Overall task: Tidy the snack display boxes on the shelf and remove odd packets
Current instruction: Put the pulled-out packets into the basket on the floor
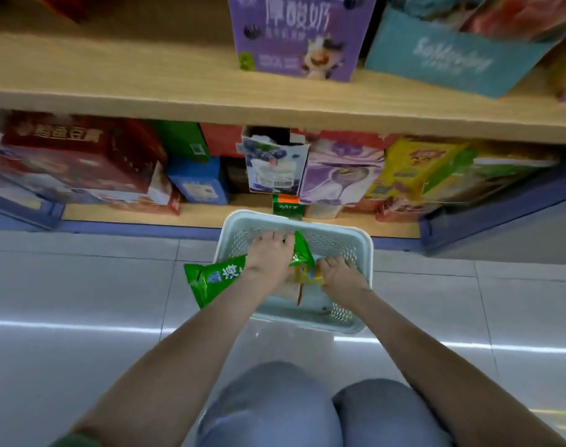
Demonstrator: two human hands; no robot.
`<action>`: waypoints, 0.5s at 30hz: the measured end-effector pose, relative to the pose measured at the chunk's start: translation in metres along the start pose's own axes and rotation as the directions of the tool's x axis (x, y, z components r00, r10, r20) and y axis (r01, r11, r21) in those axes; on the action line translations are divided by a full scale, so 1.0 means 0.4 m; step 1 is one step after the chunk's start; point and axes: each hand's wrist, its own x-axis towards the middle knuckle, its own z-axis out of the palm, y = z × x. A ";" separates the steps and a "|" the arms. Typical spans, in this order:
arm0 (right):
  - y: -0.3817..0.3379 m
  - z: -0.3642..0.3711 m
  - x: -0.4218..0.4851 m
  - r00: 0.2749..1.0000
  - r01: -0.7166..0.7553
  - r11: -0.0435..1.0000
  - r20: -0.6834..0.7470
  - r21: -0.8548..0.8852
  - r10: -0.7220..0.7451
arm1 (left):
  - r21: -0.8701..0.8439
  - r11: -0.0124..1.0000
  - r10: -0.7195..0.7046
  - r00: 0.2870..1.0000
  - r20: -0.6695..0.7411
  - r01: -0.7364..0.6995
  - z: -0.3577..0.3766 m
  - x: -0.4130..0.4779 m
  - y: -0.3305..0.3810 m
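A pale green plastic basket point(355, 240) sits on the floor in front of the bottom shelf. Both hands reach into it. My left hand point(270, 253) lies palm down over a green snack packet point(302, 251), and another green packet point(213, 279) sticks out under its wrist over the basket's left rim. My right hand point(338, 272) is closed on a yellow packet point(302, 275) inside the basket. Display boxes stand on the bottom shelf point(139, 217) behind the basket, among them a blueberry-print box point(275, 166) and a purple box point(339, 169).
The upper wooden shelf point(113, 88) carries a purple yogurt carton point(294, 33) and a teal box point(449, 56). Red boxes point(81, 156), a blue box point(199, 179) and a yellow-green box point(426, 169) crowd the bottom shelf. My knees point(310, 411) are over grey floor tiles.
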 end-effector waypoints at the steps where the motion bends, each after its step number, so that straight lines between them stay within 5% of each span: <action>1: -0.002 0.009 0.011 1.000 -0.010 0.996 0.013 -0.084 0.011 | 0.004 1.000 0.024 1.000 0.018 -0.024 0.021 0.019 0.008; 4: 0.007 0.006 0.020 0.997 -0.068 0.961 -0.043 -0.268 0.058 | -0.013 0.997 0.080 0.996 0.027 -0.080 0.077 0.058 0.032; 8: 0.050 -0.018 -0.012 0.961 -0.175 0.947 -0.257 -0.269 0.104 | -0.037 0.987 0.156 0.987 -0.021 -0.157 0.129 0.084 0.062; 11: 0.076 -0.005 -0.041 0.920 -0.124 0.988 -0.385 -0.097 0.078 | -0.031 0.977 0.210 0.978 0.003 -0.210 0.149 0.082 0.069; 15: 0.055 -0.074 -0.112 0.950 -0.063 0.987 -0.294 0.148 0.104 | -0.177 0.965 0.205 0.977 0.054 -0.192 0.077 0.020 0.088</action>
